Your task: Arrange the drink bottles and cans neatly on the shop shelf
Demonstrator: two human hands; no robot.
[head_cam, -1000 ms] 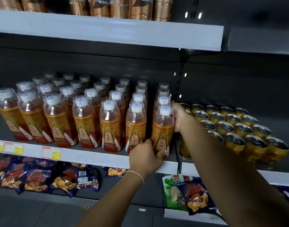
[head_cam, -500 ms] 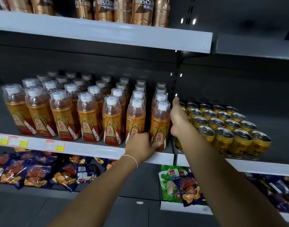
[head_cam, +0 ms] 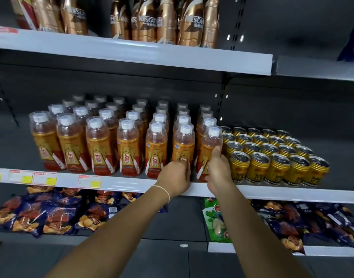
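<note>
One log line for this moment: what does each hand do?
left hand grips next-to-last front bottle | right hand grips rightmost front bottle, beside gold cans

forearms (head_cam: 120, 227): bare | left wrist: one thin pale bracelet (head_cam: 164, 192) (string-like, single loop)

The left hand (head_cam: 175, 177) shows only its back. Its fingers are out of sight against the sixth bottle (head_cam: 183, 143), so a grip cannot be told, and it covers that label's lower half. The right hand (head_cam: 219, 173) hides its fingers behind the end bottle (head_cam: 209, 146), thumb alone in front. Back bottles (head_cam: 120, 101) show only dim caps. Coffee bottles (head_cam: 166, 23) and a blue bag (head_cam: 353, 43) are cut off at the top and right edges. Price tags (head_cam: 44, 177) are unreadable. The right forearm (head_cam: 252, 227) covers part of a green pack (head_cam: 212, 219); snack bags (head_cam: 322, 223) there are blurred.
</note>
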